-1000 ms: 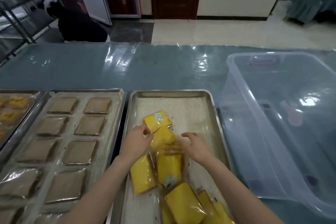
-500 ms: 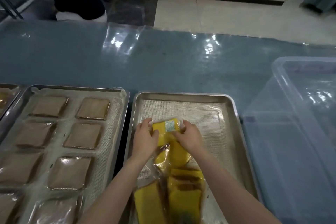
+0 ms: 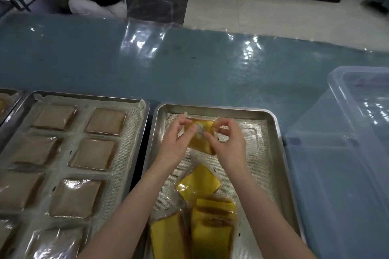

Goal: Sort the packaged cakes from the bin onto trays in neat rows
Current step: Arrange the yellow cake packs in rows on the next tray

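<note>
Brown wrapped cakes (image 3: 92, 152) fill the left tray (image 3: 84, 96). At centre frame, the left hand (image 3: 174, 145) and right hand (image 3: 228, 145) pinch a yellow cake packet (image 3: 199, 144) over the middle tray's (image 3: 210, 108) far end. Its pale sticker is too blurred to read. A clear bin (image 3: 326, 153) sits at the right.

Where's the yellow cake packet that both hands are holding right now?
Head view: the yellow cake packet is at the far end of the right-hand tray, pinched between the left hand and right hand, beyond the other yellow packets.

bin (image 3: 345, 153) right of tray (image 3: 275, 145); second tray (image 3: 145, 124) left
</note>
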The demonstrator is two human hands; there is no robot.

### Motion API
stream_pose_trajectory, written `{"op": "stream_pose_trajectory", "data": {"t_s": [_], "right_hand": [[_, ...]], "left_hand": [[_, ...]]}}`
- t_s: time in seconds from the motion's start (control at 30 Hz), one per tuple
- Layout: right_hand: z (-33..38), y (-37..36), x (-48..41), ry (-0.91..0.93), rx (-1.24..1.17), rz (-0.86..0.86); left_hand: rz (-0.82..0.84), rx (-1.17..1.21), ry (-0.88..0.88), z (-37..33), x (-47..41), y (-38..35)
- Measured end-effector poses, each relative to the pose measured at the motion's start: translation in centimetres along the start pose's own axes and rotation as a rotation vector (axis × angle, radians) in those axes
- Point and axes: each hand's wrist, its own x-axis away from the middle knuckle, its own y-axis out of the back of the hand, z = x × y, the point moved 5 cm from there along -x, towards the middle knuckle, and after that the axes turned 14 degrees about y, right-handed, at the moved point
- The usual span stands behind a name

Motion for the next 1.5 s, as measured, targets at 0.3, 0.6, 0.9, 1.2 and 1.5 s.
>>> {"op": "stream_pose_trajectory", "data": {"t_s": [0.3, 0.6, 0.9, 1.2, 1.5], "right_hand": [[-0.9, -2.6, 1.6, -0.061, -0.285, 0.339], [-4.4, -3.2, 1.1, -0.305, -0.083, 0.132], [-6.0, -3.7, 0.5, -0.200, 0.126, -0.008], [-6.8, -4.9, 0.4, -0.166, 0.212, 0.274], [-7.2, 0.2, 3.4, -0.183, 0.484, 0.495]], "left_hand": [[-0.041, 0.055, 0.045, 1.9, 0.2, 1.6], [-0.217, 0.287, 0.105, 1.8, -0.2, 3.3], [-0.327, -0.173, -0.003, 3.8, -1.7, 2.8], [-0.223, -0.514, -0.042, 5.1, -2.0, 1.4], [-0.307, -0.472, -0.093, 5.5, 3.3, 1.8]]}}
